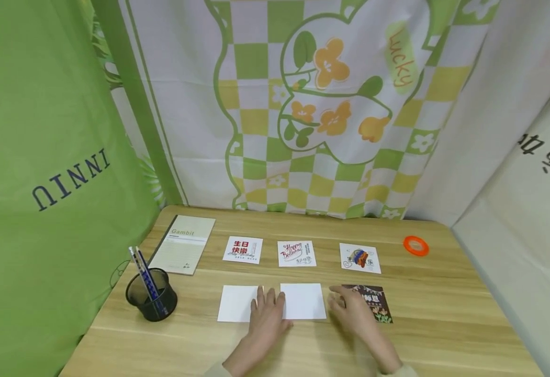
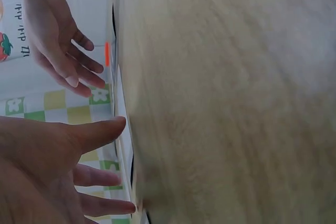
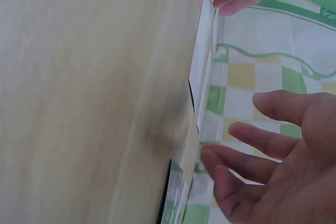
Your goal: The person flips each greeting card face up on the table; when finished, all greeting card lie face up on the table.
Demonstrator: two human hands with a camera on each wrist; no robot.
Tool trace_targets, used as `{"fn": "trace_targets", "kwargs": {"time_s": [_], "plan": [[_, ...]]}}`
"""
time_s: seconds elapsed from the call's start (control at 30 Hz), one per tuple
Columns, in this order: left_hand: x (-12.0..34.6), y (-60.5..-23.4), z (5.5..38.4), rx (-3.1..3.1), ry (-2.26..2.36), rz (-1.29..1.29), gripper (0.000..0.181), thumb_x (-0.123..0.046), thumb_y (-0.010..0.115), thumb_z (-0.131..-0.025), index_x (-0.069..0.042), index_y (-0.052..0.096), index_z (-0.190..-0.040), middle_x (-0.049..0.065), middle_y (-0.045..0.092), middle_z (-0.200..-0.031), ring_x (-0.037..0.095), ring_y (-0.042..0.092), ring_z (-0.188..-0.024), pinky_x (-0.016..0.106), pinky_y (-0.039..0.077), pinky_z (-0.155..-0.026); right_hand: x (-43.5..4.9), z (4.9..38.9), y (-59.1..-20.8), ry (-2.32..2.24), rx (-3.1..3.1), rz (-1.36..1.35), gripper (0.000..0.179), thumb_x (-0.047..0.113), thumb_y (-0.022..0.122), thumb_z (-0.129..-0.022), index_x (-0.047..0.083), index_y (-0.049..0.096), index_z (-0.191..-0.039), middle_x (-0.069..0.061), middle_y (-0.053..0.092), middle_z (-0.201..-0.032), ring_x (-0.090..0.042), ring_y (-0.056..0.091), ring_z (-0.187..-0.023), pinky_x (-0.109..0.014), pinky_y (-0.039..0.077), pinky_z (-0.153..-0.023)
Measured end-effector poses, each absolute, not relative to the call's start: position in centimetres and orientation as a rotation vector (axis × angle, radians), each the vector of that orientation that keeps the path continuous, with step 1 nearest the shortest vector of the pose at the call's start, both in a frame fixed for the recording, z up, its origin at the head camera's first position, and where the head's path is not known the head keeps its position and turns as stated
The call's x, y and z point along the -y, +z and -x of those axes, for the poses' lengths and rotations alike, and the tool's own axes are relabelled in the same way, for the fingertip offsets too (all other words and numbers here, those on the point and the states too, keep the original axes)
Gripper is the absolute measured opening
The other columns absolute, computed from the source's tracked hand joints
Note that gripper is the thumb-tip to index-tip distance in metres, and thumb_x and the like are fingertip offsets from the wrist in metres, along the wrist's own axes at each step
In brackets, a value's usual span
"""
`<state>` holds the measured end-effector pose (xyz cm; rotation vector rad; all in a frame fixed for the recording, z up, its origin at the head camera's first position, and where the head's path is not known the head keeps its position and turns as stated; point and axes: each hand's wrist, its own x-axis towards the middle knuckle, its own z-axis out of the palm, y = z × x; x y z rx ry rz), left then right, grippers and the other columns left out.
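My left hand lies with fingers spread between two blank white cards, the left card and the middle card. Its fingertips reach over the left card's right edge; the left wrist view shows its thumb extended. My right hand hovers beside a dark printed card, covering part of it. In the right wrist view its fingers are loosely bent, holding nothing, above the table. Behind stand three printed cards in a row: a red-lettered one, a "Happy Birthday" one and a colourful one.
At the left, a black mesh pen cup holds pens. Beyond it lies a "Gambit" notebook. An orange ring-shaped roll sits at the back right of the wooden table. Patterned curtains enclose the table.
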<state>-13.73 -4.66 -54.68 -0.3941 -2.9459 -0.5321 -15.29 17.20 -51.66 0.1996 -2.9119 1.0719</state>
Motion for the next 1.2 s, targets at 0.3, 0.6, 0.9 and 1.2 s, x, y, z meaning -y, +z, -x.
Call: {"fn": "trace_targets", "kwargs": {"time_s": [0.3,0.6,0.9,1.2], "plan": [[4.5,-55.2,14.1,2.949,-0.487,0.404,0.064,-0.032,0.082,-0.071,0.001,0.060,-0.121,0.029,0.054,-0.126,0.057,0.039,-0.123,0.064,0.041,-0.094,-15.7,15.5,-52.8,1.015,2.904,-0.244,0.032,0.012,0.071,-0.084,-0.002,0.067,-0.112,-0.020,0.069,-0.106,-0.036,0.065,-0.096,-0.051,0.051,-0.085],[4.1,-55.0,14.4,2.961,-0.469,0.441,0.061,-0.030,0.082,-0.070,0.000,0.062,-0.120,0.027,0.055,-0.126,0.057,0.041,-0.122,0.061,0.042,-0.095,-15.1,15.6,-52.8,1.042,2.905,-0.286,0.033,0.012,0.072,-0.083,-0.001,0.067,-0.113,-0.017,0.070,-0.100,-0.019,0.062,-0.076,-0.043,0.054,-0.076],[4.0,-55.0,14.6,2.940,-0.459,0.463,0.059,-0.030,0.083,-0.069,0.000,0.064,-0.117,0.027,0.057,-0.125,0.056,0.043,-0.120,0.059,0.044,-0.094,-15.0,15.7,-52.7,1.052,2.927,-0.306,0.034,0.012,0.072,-0.083,-0.001,0.066,-0.114,-0.011,0.069,-0.092,-0.017,0.060,-0.075,-0.040,0.053,-0.071],[4.2,-55.4,14.7,2.931,-0.463,0.463,0.058,-0.030,0.083,-0.069,-0.002,0.064,-0.116,0.026,0.057,-0.125,0.056,0.044,-0.120,0.059,0.044,-0.094,-14.9,15.7,-52.7,1.098,2.933,-0.279,0.033,0.013,0.071,-0.085,0.001,0.066,-0.114,-0.011,0.069,-0.095,-0.022,0.063,-0.083,-0.044,0.053,-0.076]]}}
